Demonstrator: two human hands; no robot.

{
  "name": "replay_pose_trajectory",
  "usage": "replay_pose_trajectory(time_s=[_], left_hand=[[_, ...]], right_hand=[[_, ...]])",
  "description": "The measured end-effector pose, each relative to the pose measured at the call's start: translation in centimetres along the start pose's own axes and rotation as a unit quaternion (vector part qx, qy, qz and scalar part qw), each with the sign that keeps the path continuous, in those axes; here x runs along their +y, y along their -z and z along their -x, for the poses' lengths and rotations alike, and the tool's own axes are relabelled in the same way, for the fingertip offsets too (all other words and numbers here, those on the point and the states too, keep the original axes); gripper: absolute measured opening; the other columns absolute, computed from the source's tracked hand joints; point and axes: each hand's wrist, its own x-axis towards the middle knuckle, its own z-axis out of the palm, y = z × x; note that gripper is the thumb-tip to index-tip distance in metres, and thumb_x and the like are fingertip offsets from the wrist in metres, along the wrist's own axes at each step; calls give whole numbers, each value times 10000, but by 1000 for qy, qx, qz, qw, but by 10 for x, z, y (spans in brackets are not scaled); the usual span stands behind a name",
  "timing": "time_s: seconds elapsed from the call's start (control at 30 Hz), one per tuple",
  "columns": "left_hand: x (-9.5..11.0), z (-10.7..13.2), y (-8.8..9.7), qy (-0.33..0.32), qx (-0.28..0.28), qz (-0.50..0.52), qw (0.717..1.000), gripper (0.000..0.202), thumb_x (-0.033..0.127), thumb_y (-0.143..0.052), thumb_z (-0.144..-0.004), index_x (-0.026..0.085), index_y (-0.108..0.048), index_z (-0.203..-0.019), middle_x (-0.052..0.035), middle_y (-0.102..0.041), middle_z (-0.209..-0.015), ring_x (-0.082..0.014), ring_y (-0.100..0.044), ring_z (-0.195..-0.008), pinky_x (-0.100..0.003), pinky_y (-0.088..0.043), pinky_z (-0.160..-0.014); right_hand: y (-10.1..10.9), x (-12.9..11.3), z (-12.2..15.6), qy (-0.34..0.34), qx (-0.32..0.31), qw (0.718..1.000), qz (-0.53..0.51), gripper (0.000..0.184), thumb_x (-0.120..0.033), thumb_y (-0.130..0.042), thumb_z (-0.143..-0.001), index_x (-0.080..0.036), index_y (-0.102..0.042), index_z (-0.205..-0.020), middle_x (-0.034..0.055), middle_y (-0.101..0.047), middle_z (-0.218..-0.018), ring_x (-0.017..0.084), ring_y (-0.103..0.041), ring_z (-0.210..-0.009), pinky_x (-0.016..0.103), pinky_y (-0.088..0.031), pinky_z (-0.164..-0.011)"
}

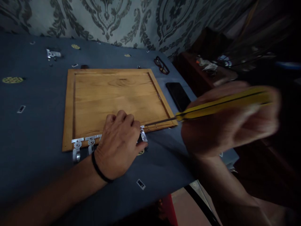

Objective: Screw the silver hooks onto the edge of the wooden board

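Note:
A wooden panel (pixel 113 97) with a raised frame lies flat on a blue cloth. A metal hook rack (pixel 81 143) with several hooks runs along the panel's near edge. My left hand (pixel 118 142) rests curled over the rack, fingers pressing it down onto the wood; a black band circles the wrist. My right hand (pixel 230 121), blurred by motion, is closed round a yellow-handled screwdriver (pixel 218 106). Its thin shaft points left, with the tip close to the rack's right end beside my left hand.
A black phone (pixel 178 95) and a pair of glasses (pixel 161 65) lie right of the panel. Small metal parts (pixel 53 54) sit at the far left of the blue cloth (pixel 35 131). A patterned wall stands behind; a dark wooden shelf (pixel 207 72) is at the right.

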Motion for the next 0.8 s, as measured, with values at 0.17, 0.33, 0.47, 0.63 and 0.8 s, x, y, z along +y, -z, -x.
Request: replay_pose_trajectory(time_s=[0.17, 0.33, 0.47, 0.63, 0.8], left_hand=[[0, -1, -1, 2, 4, 2, 1000, 279, 397, -771, -838, 152, -676, -931, -84, -665, -987, -322, -565, -1056, -501, -455, -876], [0, 0, -2, -8, 23, -6, 1000, 277, 393, -781, -826, 156, -674, -923, -80, -659, -972, -323, -569, -1038, -497, -461, -854], [0, 1, -3, -7, 26, -10, 1000, 274, 390, -780, -825, 156, -679, -923, -77, -660, -956, -322, -568, -1027, -501, -465, -853], [-1, 1, -2, -9, 24, -13, 1000, 287, 401, -766, -834, 152, -681, -947, -88, -664, -982, -330, -562, -1044, -506, -467, -855], [0, 0, -2, -6, 17, -12, 1000, 292, 409, -768, -836, 153, -683, -949, -88, -665, -967, -331, -569, -1045, -504, -470, -860]], right_hand=[[-6, 1, -4, 45, 39, 998, 16, 320, -510, -760, -824, -245, -639, -691, -43, -560, -603, 84, -415, -425, 290, -259, -384], [4, 20, 5, 59, -48, 997, 3, 225, -497, -716, -864, -283, -688, -800, -39, -579, -599, 123, -468, -492, 315, -331, -432], [6, 18, 8, 45, -83, 995, 13, 178, -469, -703, -879, -296, -702, -840, -26, -581, -625, 134, -482, -516, 318, -356, -444], [9, 7, 9, 5, -138, 989, 44, 116, -419, -703, -879, -310, -688, -844, -30, -619, -696, 146, -495, -506, 335, -379, -447], [9, 9, 8, 6, -151, 988, 40, 134, -429, -707, -874, -313, -669, -817, -23, -601, -682, 164, -494, -541, 342, -390, -477]])
